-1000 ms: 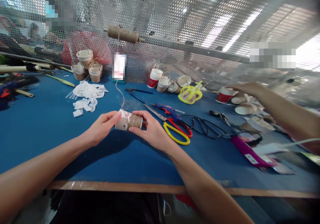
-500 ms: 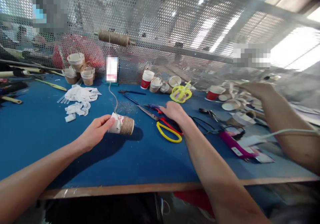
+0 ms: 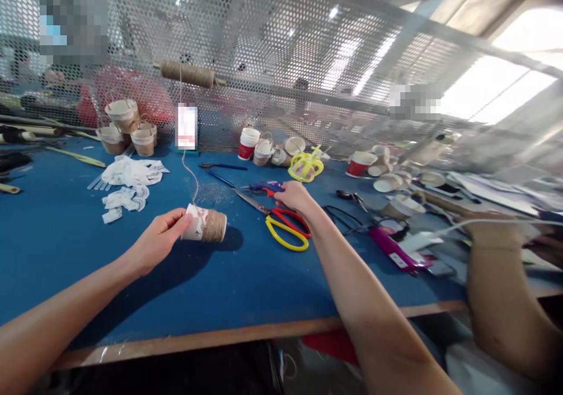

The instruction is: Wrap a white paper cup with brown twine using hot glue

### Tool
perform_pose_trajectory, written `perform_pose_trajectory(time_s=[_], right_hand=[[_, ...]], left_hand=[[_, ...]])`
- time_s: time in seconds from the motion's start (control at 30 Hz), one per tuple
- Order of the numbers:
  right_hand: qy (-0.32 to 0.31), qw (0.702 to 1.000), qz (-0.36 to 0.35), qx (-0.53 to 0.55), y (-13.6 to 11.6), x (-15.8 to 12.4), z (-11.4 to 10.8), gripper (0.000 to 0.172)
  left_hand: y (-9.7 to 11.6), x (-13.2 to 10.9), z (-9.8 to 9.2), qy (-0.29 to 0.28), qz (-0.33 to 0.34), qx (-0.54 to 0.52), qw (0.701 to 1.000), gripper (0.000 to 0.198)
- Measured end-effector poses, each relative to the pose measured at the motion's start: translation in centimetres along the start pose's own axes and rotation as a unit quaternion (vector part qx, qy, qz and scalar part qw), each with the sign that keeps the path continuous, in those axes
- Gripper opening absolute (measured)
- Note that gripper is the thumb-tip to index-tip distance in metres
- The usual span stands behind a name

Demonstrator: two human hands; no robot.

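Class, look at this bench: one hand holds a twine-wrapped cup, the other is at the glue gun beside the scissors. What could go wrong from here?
1. Only the left hand grips the paper cup, and twine runs from it up to the spool; a tug could loosen the wraps.
2. The right hand sits at the glue gun, close to the scissors; it might get nicked or burnt.
3. The black cable by that hand could snag.

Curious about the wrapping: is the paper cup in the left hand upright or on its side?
On its side: the paper cup lies sideways in the left hand, twine wound round one end.
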State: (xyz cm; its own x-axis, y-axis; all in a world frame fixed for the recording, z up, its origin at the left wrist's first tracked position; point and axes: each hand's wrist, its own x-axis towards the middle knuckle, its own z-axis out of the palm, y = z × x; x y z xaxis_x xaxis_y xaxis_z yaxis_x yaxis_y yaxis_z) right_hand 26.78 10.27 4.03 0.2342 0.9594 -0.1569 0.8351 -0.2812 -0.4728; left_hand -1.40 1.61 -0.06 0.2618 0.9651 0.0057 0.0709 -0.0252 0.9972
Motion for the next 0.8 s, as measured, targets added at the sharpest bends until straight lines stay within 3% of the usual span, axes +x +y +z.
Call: perform_pose_trajectory(time_s=[0.1,0.2,0.43,0.53,0.7,0.8], right_hand=[[0.015,0.991,-0.057,0.12,-1.2,-1.7,-0.2,0.019],[-0.02,0.966,-0.121,0.229,-2.6,-4.2,-0.1,0.008],[-0.159,0.901,-0.239,0.327,-3.4,-8.9,1.0,0.021],[-0.161,0.909,-0.252,0.291,-3.3,-10.0,0.6,0.02],[-0.086,0.955,-0.214,0.188,-3.6,-11.6,-0.2,0.017],[-0.063,0.96,-0.211,0.173,-3.8,-12.0,0.0,0.017]], left_hand=[[0.0,0.0,-0.1,0.005,0.006,0.008,1.0,0.033],[-0.1,0.0,-0.1,0.0,0.017,0.007,1.0,0.032],[0.2,0.0,-0.2,-0.001,0.047,0.061,0.997,0.029],[0.7,-0.2,-0.1,0.003,0.058,0.077,0.995,0.023],[1.2,-0.5,0.2,0.024,0.061,0.044,0.997,0.018],[1.1,-0.5,0.2,0.044,0.052,0.049,0.996,0.022]])
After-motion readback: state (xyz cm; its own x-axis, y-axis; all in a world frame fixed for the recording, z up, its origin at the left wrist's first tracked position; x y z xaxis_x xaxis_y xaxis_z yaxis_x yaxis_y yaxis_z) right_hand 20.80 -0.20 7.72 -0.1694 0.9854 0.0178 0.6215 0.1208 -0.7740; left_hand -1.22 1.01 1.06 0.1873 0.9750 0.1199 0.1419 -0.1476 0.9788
